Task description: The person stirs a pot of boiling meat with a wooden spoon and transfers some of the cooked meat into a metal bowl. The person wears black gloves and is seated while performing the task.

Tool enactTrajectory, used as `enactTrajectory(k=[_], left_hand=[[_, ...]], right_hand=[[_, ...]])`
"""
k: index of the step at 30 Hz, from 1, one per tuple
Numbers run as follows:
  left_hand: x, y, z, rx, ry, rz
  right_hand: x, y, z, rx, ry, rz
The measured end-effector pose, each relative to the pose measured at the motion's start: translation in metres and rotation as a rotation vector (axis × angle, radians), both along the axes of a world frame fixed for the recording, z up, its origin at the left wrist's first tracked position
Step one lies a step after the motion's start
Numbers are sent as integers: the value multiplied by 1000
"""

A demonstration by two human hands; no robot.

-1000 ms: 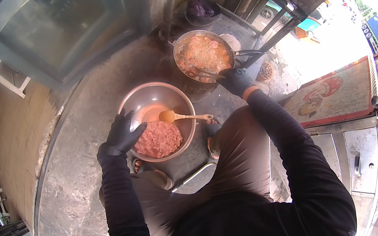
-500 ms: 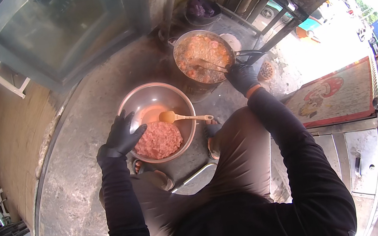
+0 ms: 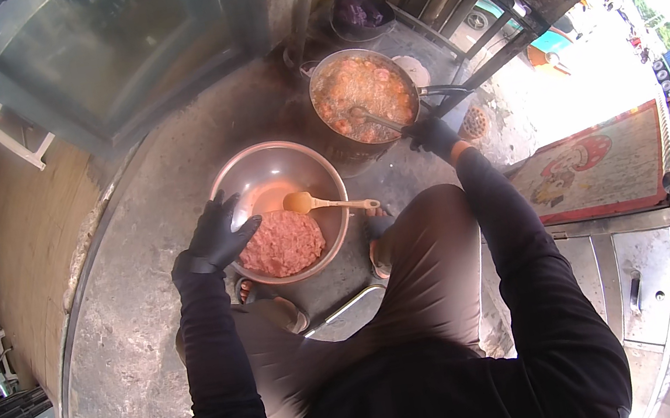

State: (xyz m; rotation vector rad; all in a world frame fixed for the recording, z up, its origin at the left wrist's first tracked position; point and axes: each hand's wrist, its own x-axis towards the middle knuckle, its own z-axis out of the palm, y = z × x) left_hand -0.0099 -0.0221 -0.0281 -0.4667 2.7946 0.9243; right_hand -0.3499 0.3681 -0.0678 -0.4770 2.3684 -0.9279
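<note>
My left hand (image 3: 215, 236), in a black glove, lies over the left rim of a wide metal bowl (image 3: 282, 154), fingers spread and thumb apart. Inside the bowl sits a mound of pink minced meat (image 3: 281, 245). A wooden spoon (image 3: 334, 204) rests on the meat, its handle crossing the right rim. Farther off, my black-gloved right hand (image 3: 432, 138) is closed round metal tongs (image 3: 380, 120). Their tips dip into a pot (image 3: 355, 142) of bubbling oil with orange-brown pieces (image 3: 359, 85) frying in it. Where the fingers meet the tongs is partly hidden.
Beyond the pot stands a dark basin (image 3: 360, 17) holding something purple. A pot handle (image 3: 444, 90) sticks out to the right, near a metal rack. A glass-panelled door (image 3: 106, 61) is at the far left, a metal cabinet (image 3: 640, 282) at the right. My knees flank the bowl.
My right hand has shifted slightly nearer and to the right, and the tongs' tips have moved a little within the oil. My left hand stays at the bowl's rim.
</note>
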Motion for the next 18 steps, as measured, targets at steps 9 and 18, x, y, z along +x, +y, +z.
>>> enactTrajectory(k=[9,18], left_hand=[[0,-2,-2,-11,2,-3],[0,-2,-1,43,-1,-1]], right_hand=[[-17,4,6,242,499,265],[31,-64,43,630,950,403]])
